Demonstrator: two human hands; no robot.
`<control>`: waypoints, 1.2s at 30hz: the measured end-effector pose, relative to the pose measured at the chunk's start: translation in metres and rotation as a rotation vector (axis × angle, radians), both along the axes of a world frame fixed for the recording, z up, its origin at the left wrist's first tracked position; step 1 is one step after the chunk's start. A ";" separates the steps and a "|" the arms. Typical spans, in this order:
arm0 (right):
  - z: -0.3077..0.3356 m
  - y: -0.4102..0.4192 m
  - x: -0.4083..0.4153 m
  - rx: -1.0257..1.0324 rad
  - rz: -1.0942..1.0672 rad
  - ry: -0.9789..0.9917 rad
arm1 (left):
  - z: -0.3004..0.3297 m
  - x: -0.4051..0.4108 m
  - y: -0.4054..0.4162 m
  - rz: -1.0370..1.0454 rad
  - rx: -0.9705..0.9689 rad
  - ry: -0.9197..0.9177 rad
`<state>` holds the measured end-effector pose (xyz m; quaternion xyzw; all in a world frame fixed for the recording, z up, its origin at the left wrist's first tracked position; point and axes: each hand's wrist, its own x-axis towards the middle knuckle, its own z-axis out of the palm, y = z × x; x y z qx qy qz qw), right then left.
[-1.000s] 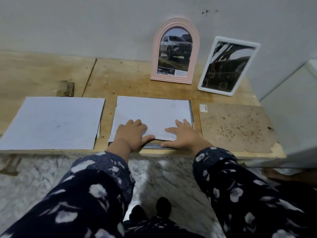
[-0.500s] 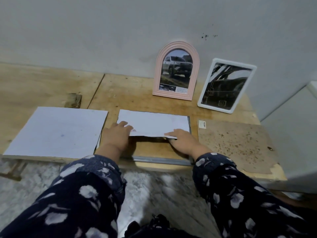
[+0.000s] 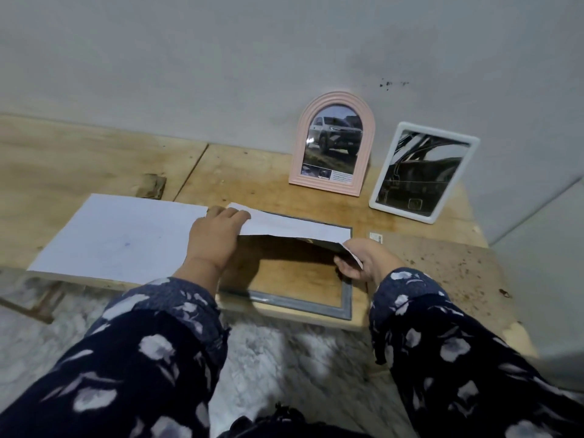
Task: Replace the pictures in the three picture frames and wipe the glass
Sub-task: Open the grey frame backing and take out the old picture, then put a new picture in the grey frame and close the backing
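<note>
Both hands grip the white picture sheet (image 3: 294,226), raised at its near edge over the grey frame (image 3: 347,298) lying flat on the surface (image 3: 252,172): the left hand (image 3: 218,238) at its 9 o'clock end, the right hand (image 3: 360,259) pinching the 3 o'clock corner. 2 more frames, a pink arched frame (image 3: 331,143) and a white frame (image 3: 423,172), lean upright against the wall at 12 and 1 o'clock.
</note>
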<state>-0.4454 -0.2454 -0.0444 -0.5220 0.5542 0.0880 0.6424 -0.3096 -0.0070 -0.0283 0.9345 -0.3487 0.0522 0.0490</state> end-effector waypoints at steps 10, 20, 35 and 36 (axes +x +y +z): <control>0.042 0.027 0.080 -0.354 0.175 -0.388 | 0.031 0.035 0.059 -0.025 -0.253 -0.231; 0.048 0.140 0.200 -0.475 0.458 -0.522 | 0.030 0.114 0.190 0.104 -0.209 -0.306; 0.013 0.339 0.429 -0.892 0.984 -0.444 | -0.017 0.279 0.388 0.438 -0.052 -0.006; 0.007 0.347 0.442 -0.931 1.046 -0.414 | -0.021 0.285 0.393 0.469 0.018 0.050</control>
